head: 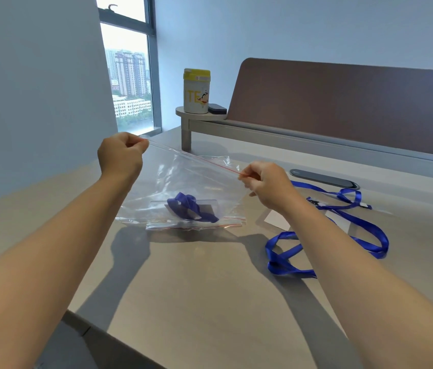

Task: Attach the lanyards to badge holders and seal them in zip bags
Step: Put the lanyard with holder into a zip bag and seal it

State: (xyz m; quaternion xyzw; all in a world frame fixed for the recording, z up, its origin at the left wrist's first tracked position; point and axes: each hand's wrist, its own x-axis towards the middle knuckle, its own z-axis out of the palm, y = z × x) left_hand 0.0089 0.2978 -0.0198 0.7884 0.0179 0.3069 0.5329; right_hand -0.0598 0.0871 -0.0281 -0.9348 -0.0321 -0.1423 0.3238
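Two hands hold one clear zip bag (pixel 183 182) up off the table (pixel 210 288), each pinching an end of its red zip strip: the left hand (pixel 120 157) at the far-left end, the right hand (pixel 267 183) at the right end. Held taut like this, the strip runs straight between them, which I judge suits pressing it shut along its length; whether it is already sealed cannot be told. The bag's weight hangs low, where one bundled blue lanyard (pixel 191 206) sits with one clear badge holder (pixel 183 209) inside it. Under the hanging bag, flat on the table, lies what looks like at least one more spare zip bag (pixel 194 225); the count is unclear. To the right, well apart, a second blue lanyard (pixel 343 230) lies loose in loops beside another badge holder (pixel 276 219), seemingly awaiting its turn. Far back, one yellow-lidded canister (pixel 196 91) stands on a small shelf (pixel 183 113).
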